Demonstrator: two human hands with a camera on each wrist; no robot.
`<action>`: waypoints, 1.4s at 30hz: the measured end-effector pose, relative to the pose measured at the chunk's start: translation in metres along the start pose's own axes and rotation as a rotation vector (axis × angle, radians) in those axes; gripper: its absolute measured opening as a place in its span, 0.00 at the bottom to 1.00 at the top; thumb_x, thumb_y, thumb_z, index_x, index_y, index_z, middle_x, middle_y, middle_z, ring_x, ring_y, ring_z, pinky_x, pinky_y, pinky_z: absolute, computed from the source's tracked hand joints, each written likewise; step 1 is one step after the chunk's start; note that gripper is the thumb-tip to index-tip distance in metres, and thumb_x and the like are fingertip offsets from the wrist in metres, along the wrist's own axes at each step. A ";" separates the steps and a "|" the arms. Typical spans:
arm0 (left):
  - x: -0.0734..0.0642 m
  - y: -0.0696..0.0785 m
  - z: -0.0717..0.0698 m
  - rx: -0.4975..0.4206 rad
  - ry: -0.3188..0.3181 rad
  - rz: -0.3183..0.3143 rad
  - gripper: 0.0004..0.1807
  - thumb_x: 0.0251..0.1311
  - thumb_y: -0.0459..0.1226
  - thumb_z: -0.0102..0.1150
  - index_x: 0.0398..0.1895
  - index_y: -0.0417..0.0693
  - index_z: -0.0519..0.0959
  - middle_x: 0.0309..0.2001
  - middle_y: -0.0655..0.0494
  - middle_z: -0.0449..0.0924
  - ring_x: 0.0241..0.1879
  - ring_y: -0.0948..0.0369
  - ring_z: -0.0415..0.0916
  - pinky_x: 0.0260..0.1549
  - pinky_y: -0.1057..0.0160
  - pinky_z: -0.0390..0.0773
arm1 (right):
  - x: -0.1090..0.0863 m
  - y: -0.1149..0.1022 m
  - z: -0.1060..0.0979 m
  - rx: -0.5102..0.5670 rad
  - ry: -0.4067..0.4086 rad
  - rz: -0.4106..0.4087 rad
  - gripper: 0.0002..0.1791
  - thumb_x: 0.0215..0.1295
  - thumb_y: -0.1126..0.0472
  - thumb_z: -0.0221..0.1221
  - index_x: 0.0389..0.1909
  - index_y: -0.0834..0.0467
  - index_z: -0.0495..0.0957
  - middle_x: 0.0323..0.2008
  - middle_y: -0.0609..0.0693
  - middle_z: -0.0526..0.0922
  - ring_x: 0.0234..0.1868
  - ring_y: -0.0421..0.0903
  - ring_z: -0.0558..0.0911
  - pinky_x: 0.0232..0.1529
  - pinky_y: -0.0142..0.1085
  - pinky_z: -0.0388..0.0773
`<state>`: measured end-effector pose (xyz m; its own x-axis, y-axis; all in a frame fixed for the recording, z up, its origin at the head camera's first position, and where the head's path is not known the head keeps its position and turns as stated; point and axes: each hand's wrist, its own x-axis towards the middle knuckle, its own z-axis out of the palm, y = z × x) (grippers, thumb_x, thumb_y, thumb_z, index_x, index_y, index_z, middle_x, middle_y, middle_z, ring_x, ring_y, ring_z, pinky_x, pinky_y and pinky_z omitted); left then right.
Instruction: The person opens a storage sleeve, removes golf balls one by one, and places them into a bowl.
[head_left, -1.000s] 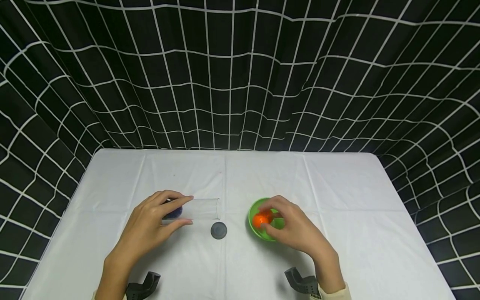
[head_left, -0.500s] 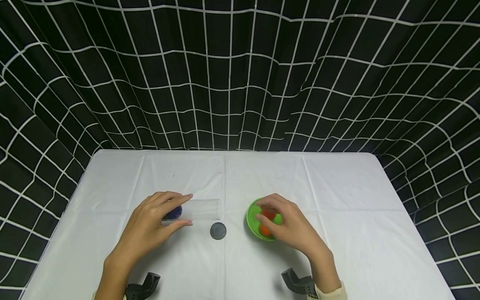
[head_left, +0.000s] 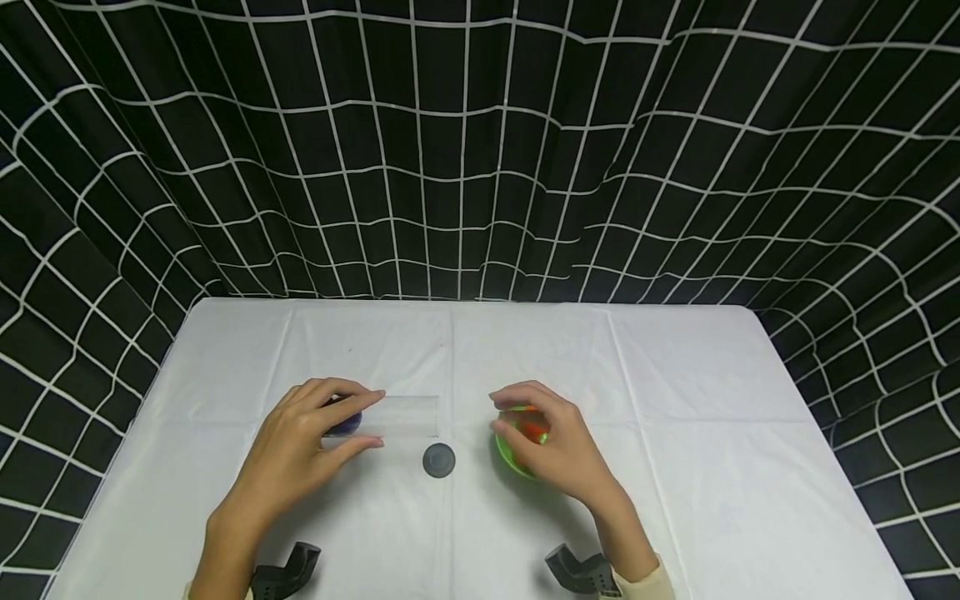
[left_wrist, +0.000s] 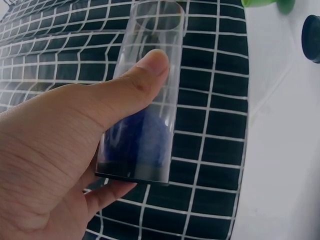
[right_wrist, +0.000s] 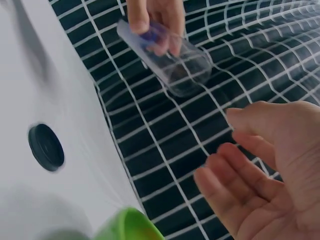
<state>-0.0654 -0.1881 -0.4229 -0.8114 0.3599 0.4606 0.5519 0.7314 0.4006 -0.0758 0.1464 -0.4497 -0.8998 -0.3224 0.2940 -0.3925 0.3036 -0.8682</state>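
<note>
My left hand [head_left: 307,437] grips a clear tube [head_left: 408,417] that lies sideways in the head view, thumb on the near side and fingers on the far side. At its closed, dark-based end sits a rounded blue thing [left_wrist: 136,140]; the other end, pointing right, is uncapped. My right hand [head_left: 555,433] is over a small green bowl [head_left: 506,458], its thumb and fingers apart and loosely bent. Nothing sits between them in the right wrist view. Red-orange balls [head_left: 532,431] show in the bowl, partly hidden by this hand.
A round dark grey cap [head_left: 438,460] lies on the white-covered table [head_left: 697,442] between the two hands, just below the tube's open end. Behind and beside the table hangs a black curtain [head_left: 480,167] with a white grid.
My right hand has shifted left across the bowl, away from an orange ball that was at its fingertips and now stays in the bowl. The left hand and tube have hardly moved.
</note>
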 end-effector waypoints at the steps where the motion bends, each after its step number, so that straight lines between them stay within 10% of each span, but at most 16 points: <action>1: 0.000 0.000 0.000 -0.001 0.002 0.003 0.29 0.51 0.48 0.82 0.59 0.62 0.88 0.53 0.63 0.86 0.55 0.59 0.81 0.58 0.54 0.76 | 0.000 0.000 0.002 0.028 0.010 0.003 0.16 0.67 0.69 0.70 0.54 0.56 0.84 0.51 0.52 0.87 0.49 0.42 0.90 0.54 0.37 0.88; 12: 0.001 0.001 0.000 -0.003 0.004 0.014 0.29 0.50 0.47 0.83 0.59 0.62 0.88 0.52 0.61 0.86 0.55 0.59 0.80 0.59 0.55 0.74 | 0.003 0.001 0.024 0.268 -0.019 -0.014 0.18 0.65 0.75 0.67 0.56 0.69 0.81 0.52 0.65 0.84 0.55 0.43 0.87 0.56 0.39 0.88; 34: 0.000 0.005 -0.008 0.072 0.026 0.031 0.28 0.50 0.46 0.83 0.58 0.62 0.88 0.53 0.60 0.86 0.55 0.57 0.80 0.59 0.52 0.76 | 0.004 -0.005 0.042 0.367 -0.040 0.114 0.22 0.68 0.73 0.66 0.62 0.67 0.78 0.61 0.67 0.80 0.58 0.39 0.85 0.60 0.35 0.85; 42: 0.001 0.006 -0.006 0.053 0.017 0.043 0.29 0.49 0.49 0.83 0.58 0.64 0.88 0.52 0.62 0.87 0.56 0.59 0.81 0.55 0.52 0.81 | 0.004 -0.010 0.045 0.371 -0.070 0.169 0.23 0.69 0.69 0.67 0.64 0.65 0.78 0.61 0.71 0.81 0.59 0.60 0.87 0.59 0.33 0.86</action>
<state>-0.0620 -0.1864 -0.4153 -0.7832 0.3823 0.4904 0.5750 0.7454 0.3373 -0.0668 0.1020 -0.4579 -0.9256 -0.3596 0.1183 -0.1336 0.0177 -0.9909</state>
